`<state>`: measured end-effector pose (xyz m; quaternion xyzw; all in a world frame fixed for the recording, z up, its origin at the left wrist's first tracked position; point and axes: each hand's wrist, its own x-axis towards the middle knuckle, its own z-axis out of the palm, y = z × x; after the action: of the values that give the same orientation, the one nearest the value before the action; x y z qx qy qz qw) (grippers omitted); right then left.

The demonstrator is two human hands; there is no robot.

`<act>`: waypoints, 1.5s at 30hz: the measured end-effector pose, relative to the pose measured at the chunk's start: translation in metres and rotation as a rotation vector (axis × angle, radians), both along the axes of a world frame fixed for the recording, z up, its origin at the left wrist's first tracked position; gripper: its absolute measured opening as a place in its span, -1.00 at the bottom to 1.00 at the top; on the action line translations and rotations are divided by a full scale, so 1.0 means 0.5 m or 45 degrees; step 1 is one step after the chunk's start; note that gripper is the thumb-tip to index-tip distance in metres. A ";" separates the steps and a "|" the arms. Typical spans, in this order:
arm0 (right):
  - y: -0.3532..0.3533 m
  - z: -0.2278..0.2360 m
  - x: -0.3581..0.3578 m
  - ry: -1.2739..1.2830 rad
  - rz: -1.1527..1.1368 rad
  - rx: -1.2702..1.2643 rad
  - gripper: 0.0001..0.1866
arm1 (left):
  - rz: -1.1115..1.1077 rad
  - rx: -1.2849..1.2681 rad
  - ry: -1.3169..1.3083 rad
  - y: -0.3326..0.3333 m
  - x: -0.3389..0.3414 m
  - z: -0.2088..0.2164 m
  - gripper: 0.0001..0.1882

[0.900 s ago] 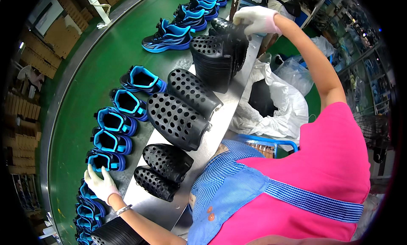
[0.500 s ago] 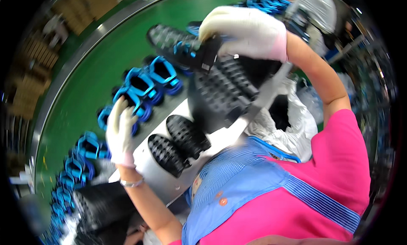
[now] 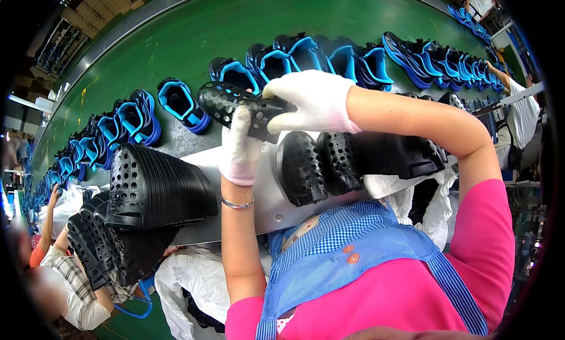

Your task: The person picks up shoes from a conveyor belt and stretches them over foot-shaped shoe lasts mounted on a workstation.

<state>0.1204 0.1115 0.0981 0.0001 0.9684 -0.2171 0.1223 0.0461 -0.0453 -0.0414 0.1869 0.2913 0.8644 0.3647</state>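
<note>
The gloved right hand gripped a black perforated insert near blue-lined shoes; whether the left hand, against its near side, also gripped was unclear. A loose pinch could have let it slip.

Beyond the green conveyor belt and its metal rail stand stacked cardboard boxes; on the belt's near side, a silver table, green floor below.

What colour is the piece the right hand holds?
The perforated piece is black, clearest in the head view.
</note>
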 end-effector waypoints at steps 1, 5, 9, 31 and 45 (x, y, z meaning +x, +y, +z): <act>0.002 -0.016 -0.009 0.003 0.000 0.033 -0.42 | 0.044 -0.034 0.016 0.000 -0.005 -0.009 -0.54; 0.005 -0.038 -0.031 -0.022 -0.088 0.084 -0.47 | 0.110 -0.107 -0.011 0.018 -0.021 -0.012 -0.61; -0.001 -0.053 -0.058 0.015 -0.134 0.087 -0.54 | 0.065 -0.112 -0.094 0.025 -0.039 -0.012 -0.57; 0.033 -0.073 -0.303 -0.370 -0.180 0.283 -0.51 | 0.745 -1.419 1.491 0.054 -0.105 -0.091 -0.64; -0.047 -0.208 -0.369 -0.324 -0.254 0.289 -0.61 | -0.258 -2.075 1.545 0.094 -0.185 -0.050 -0.54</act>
<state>-0.0638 0.0882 -0.0057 0.1372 0.9587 -0.1157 0.2207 -0.0466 0.0018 -0.0665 0.3121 0.9094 0.1278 0.2434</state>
